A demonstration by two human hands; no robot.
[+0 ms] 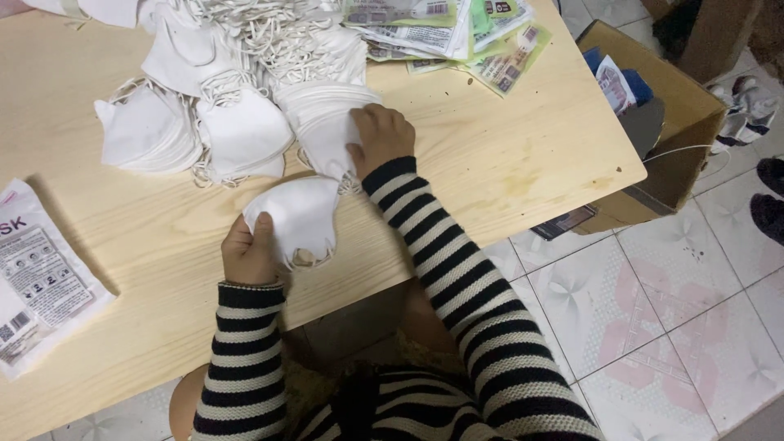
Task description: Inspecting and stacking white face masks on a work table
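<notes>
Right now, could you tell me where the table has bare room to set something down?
Bare wood lies right of the right hand, below the packet pile, out to the table corner. More lies between the left hand and flat packets. The mask stacks crowd the far left.

A pale wooden desk (523,155) carries heaped white masks (245,122) (stacked in bundles), printed packets (37,278) and leaflets (457,33).

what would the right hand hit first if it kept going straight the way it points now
The right hand already rests on a stack of white face masks. Pushed further up-left along the table, it would likely run into the tangled heap of masks and ear loops, though depth is hard to judge.
</notes>
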